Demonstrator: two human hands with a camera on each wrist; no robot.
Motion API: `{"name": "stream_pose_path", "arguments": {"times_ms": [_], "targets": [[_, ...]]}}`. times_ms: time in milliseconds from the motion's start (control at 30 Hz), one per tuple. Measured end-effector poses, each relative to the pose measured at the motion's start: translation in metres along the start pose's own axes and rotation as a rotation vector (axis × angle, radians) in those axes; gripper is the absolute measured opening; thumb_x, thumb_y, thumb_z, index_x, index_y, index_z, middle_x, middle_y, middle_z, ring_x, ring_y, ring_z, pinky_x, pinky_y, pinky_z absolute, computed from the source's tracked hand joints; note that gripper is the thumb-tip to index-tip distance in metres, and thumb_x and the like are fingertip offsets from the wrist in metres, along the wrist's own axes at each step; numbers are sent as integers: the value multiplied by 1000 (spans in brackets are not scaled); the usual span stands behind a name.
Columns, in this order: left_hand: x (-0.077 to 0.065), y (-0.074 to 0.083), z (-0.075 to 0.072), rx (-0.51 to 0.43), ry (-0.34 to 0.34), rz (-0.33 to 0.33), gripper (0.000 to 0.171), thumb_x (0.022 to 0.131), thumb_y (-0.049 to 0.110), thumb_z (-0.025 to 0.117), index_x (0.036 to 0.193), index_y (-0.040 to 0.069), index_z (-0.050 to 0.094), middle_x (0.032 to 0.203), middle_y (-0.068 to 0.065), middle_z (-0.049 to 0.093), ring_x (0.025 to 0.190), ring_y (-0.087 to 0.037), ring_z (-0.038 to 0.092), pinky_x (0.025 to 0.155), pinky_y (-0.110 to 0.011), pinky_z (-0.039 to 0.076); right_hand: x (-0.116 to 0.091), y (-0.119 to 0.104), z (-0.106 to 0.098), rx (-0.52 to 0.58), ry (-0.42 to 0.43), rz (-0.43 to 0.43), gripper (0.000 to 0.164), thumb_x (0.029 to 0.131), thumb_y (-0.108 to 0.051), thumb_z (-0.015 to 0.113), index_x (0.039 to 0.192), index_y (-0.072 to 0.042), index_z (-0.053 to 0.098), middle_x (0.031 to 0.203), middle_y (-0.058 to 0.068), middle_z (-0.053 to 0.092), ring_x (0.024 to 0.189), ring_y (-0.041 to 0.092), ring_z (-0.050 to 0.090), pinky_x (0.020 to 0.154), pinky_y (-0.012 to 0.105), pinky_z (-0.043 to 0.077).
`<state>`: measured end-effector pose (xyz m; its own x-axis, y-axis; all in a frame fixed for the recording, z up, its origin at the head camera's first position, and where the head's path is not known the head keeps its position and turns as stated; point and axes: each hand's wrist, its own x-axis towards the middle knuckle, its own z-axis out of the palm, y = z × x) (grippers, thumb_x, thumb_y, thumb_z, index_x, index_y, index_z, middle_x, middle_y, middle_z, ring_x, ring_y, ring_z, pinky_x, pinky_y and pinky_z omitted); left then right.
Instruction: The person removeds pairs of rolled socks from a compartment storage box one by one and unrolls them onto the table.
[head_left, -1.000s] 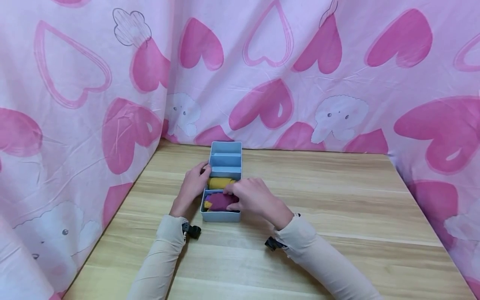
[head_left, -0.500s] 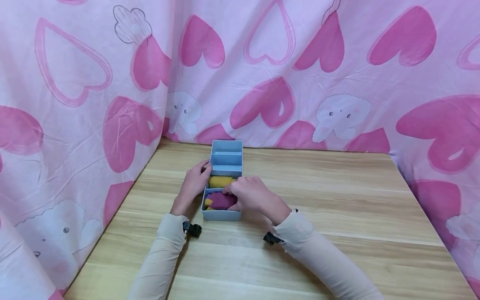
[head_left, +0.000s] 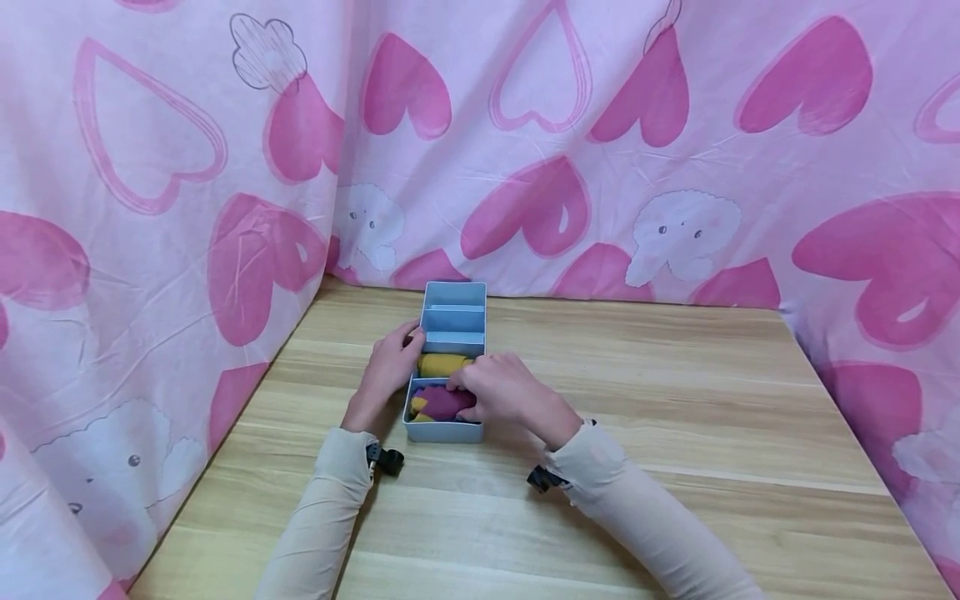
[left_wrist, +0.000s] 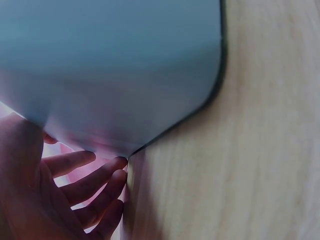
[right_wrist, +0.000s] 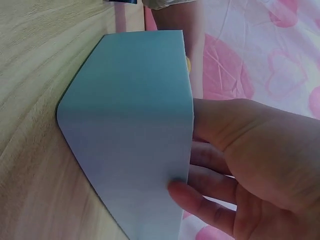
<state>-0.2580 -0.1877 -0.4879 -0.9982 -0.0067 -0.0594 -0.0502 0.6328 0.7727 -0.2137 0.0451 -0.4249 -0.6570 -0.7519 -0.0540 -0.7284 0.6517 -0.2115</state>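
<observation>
A long blue-grey divided box (head_left: 444,432) stands on the table, lengthwise away from me. Its nearest compartment contains a maroon sock bundle (head_left: 442,402) with yellow and purple patches; the bundle's right end is hidden. A mustard rolled sock (head_left: 442,365) lies in the compartment behind. From the right, my right hand (head_left: 510,390) reaches over the rim, with thumb and fingers pinching the maroon bundle. One finger stays outside the wall in the right wrist view. My left hand (head_left: 390,364) touches the box's left side, its fingers (left_wrist: 95,182) extended along the outer wall.
Farther compartments (head_left: 454,321) of the box show bare blue walls and dividers. A pink heart-patterned curtain (head_left: 555,200) hangs behind and on both sides. Wooden tabletop (head_left: 660,400) extends to the right and in front of the box.
The maroon bundle has shifted slightly under my right fingers, with a little more yellow visible at its left end. My left hand stays against the box.
</observation>
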Motion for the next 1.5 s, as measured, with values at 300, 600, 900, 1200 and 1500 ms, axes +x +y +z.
{"name": "stream_pose_path", "arguments": {"times_ms": [300,600,900,1200,1500], "targets": [[2,2,0,6,7,-1,61,113,54,40,165,23,47,158,-16,59,147,-38,56,125,-61,41,0,-1,-4,-38,18,-16,34,88,-44,91,115,-24,84,100,-5,81,81,12,67,71,30,57],[3,0,4,5,-5,-10,61,112,55,40,165,24,47,159,-16,59,146,-39,56,124,-62,42,0,2,1,-45,19,-20,31,90,-43,90,115,-25,83,101,-6,81,81,11,67,72,30,57],[1,0,6,18,20,2,60,112,55,40,163,25,50,157,-15,61,146,-38,56,124,-62,42,-10,4,-2,6,54,-4,33,92,-42,87,122,-28,83,107,-8,81,85,10,67,74,30,57],[3,0,4,17,17,-8,61,112,55,41,163,24,50,157,-15,61,147,-39,55,125,-61,41,-20,5,-13,71,164,2,35,89,-42,90,121,-31,83,99,-11,80,81,7,66,69,30,55],[2,-1,1,21,27,-8,62,112,55,41,164,23,48,160,-15,59,149,-39,54,126,-60,40,-26,8,-18,200,203,-39,35,88,-33,91,120,-23,82,111,-8,80,90,7,68,77,29,57]]}}
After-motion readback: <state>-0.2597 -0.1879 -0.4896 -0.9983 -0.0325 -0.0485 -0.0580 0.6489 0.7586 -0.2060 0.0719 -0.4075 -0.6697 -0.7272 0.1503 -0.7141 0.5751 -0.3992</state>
